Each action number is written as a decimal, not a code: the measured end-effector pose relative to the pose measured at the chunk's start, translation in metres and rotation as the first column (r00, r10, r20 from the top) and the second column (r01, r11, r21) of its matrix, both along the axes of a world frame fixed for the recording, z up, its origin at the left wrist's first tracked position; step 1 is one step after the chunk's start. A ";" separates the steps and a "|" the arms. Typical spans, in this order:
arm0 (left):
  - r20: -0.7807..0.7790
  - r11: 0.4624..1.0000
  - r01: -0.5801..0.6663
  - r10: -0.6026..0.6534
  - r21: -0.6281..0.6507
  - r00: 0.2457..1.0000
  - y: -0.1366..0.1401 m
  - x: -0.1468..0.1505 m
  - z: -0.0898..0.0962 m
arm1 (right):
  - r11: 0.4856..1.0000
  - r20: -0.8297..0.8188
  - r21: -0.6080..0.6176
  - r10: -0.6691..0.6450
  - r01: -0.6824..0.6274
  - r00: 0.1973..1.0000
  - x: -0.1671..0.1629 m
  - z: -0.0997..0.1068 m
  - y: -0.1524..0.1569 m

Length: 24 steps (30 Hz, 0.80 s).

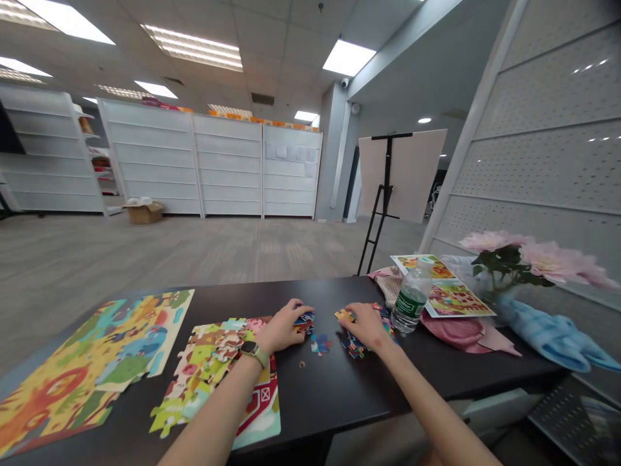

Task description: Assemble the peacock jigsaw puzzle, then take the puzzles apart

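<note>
My left hand [284, 327], a watch on its wrist, curls around a small stack of jigsaw pieces [305, 321] on the dark table. At the fingertips of my right hand [367, 325] is a yellow-orange jigsaw piece [343, 315]; the palm covers part of a loose pile of dark blue, multicoloured pieces [354, 348]. Between the hands lie a few blue pieces [321, 343]. Left of my left hand, a partly joined farm puzzle [198, 362] has loose pieces heaped on it, and my left forearm hides some of it.
A large yellow puzzle [63, 369] covers the table's left end. On the right stand a water bottle [412, 294], printed picture sheets [456, 294] on pink cloth [466, 333], and a vase of pink flowers [528, 255] by blue cloth [557, 330]. A tiny ring-like object [302, 364] lies near the front.
</note>
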State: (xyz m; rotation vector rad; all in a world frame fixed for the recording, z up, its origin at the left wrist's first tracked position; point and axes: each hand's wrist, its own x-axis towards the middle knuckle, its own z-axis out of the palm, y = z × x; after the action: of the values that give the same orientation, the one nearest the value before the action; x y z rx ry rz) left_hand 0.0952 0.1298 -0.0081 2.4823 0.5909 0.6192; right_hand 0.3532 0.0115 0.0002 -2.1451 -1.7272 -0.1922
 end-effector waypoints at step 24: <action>0.317 0.997 0.075 -0.062 -0.030 0.946 -0.027 0.110 0.032 | 0.829 -0.255 0.546 0.023 0.124 0.967 0.038 -0.023 -0.103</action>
State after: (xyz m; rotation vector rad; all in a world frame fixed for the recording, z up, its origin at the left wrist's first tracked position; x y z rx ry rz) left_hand 0.2051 0.1024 0.0239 2.2871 0.3866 0.9438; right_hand 0.3912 -0.0910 -0.0229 -1.6925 -1.2655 -0.3727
